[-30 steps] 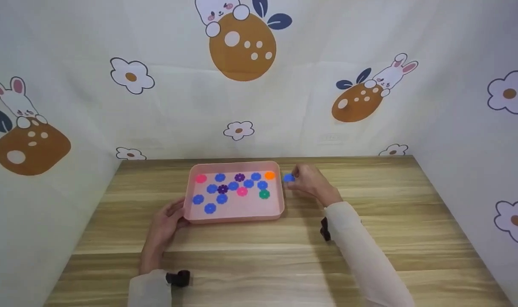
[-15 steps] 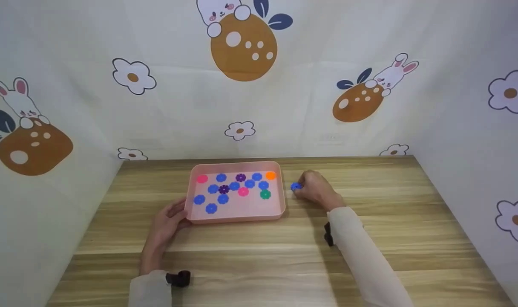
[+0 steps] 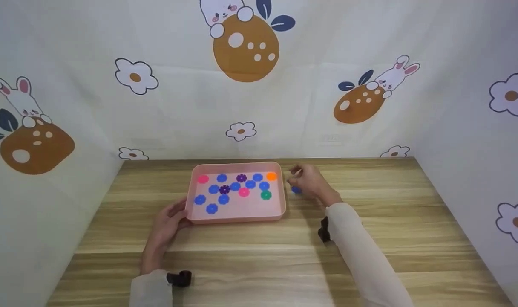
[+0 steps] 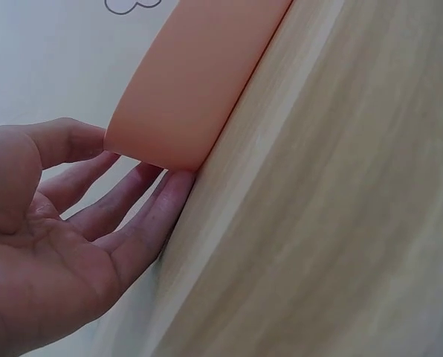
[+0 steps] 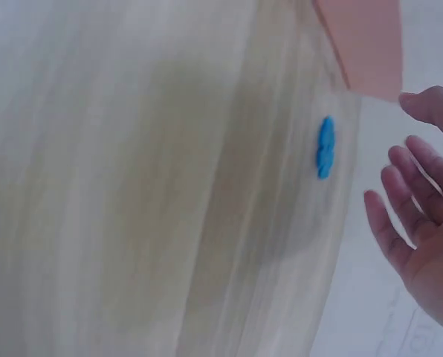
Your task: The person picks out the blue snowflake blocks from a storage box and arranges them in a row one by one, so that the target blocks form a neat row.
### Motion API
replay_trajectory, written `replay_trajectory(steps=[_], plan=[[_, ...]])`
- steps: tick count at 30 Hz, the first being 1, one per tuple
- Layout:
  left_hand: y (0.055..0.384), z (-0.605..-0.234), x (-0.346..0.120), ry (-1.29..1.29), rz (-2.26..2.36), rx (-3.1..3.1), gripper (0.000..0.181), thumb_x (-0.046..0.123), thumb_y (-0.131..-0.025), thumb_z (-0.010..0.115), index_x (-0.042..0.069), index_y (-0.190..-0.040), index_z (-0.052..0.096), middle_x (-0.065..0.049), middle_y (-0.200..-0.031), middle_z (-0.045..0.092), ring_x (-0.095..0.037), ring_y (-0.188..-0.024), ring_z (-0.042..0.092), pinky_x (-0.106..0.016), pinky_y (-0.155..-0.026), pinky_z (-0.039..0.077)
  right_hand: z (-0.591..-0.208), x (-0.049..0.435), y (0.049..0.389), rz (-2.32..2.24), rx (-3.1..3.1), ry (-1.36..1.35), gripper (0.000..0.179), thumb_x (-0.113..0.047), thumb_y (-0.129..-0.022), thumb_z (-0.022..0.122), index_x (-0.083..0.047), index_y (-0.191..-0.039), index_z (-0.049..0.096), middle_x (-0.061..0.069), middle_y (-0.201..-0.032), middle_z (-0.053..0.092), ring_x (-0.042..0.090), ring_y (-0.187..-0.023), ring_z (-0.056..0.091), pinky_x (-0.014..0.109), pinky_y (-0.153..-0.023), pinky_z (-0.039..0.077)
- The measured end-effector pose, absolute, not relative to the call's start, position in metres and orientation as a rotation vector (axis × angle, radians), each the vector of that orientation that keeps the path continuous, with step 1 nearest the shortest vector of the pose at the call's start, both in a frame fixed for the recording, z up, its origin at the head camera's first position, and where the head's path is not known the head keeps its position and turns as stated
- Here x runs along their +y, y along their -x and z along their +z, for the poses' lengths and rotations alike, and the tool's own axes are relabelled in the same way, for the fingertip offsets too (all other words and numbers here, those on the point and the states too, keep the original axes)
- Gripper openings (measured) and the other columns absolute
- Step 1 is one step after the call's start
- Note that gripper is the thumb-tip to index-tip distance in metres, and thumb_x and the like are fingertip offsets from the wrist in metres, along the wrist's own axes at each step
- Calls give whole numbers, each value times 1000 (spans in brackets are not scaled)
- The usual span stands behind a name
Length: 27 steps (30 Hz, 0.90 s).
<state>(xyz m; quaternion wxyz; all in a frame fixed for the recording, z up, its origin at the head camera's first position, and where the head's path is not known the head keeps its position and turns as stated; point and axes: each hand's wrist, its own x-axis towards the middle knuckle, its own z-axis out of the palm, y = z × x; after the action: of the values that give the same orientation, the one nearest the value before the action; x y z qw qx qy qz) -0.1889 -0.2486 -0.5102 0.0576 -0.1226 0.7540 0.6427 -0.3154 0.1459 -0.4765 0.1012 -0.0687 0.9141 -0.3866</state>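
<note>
My left hand [image 3: 165,221] steadies the pink tray [image 3: 235,219] at its near left corner. In the left wrist view its thumb tip touches the rim and the loosely bent fingers [image 4: 143,230] rest against the tray's outer wall. Several flower-shaped plastic discs lie inside the tray, mostly blue, with purple, pink, orange and a green disc [image 3: 266,195]. Right of the tray, a blue flower disc [image 5: 325,147] lies on the table. My right hand [image 3: 310,181] is raised over this disc and partly covers it in the head view, fingers spread and holding nothing.
The wooden table [image 3: 250,264] reaches back to a patterned cloth backdrop [image 3: 182,111], which also surrounds both sides. Black wrist cameras sit by the left sleeve [image 3: 151,290] and the right sleeve [image 3: 361,251].
My right hand lowered the blue flower disc beside the tray, let go of it and rose slightly away. The left hand has stayed at the tray's corner.
</note>
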Motion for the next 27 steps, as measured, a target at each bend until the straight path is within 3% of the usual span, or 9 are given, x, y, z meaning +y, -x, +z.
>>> replay_trajectory(steps=[6,14,18,27], plan=[[188,-512,-251,389,1964,2287,46,11,-106,45,12,-152,43,-18,-155,45,-29,-128,59,-32,-99,58,-470,122,316,-1229,2677,303,34,-17,-90,74,-5,-121,69,9,-118,69,26,-112,58,37,-93,56],[189,-514,-250,395,2055,2239,45,5,-104,48,7,-149,46,-21,-151,48,-23,-119,63,-26,-90,61,-474,98,314,-1225,2636,337,31,-12,-90,75,-8,-120,70,10,-117,67,26,-105,57,35,-91,57],[190,-514,-249,410,2032,2248,45,7,-103,51,10,-148,49,-19,-150,51,-21,-117,65,-26,-90,61,-476,90,317,-1205,2624,319,33,-10,-89,75,-12,-121,70,7,-116,67,25,-101,60,34,-89,59],[189,-515,-249,379,2009,2258,45,10,-105,48,14,-150,46,-15,-153,48,-28,-128,59,-30,-97,59,-489,83,322,-1047,2678,408,22,-8,-89,74,-8,-111,71,6,-108,68,23,-98,60,34,-87,58]])
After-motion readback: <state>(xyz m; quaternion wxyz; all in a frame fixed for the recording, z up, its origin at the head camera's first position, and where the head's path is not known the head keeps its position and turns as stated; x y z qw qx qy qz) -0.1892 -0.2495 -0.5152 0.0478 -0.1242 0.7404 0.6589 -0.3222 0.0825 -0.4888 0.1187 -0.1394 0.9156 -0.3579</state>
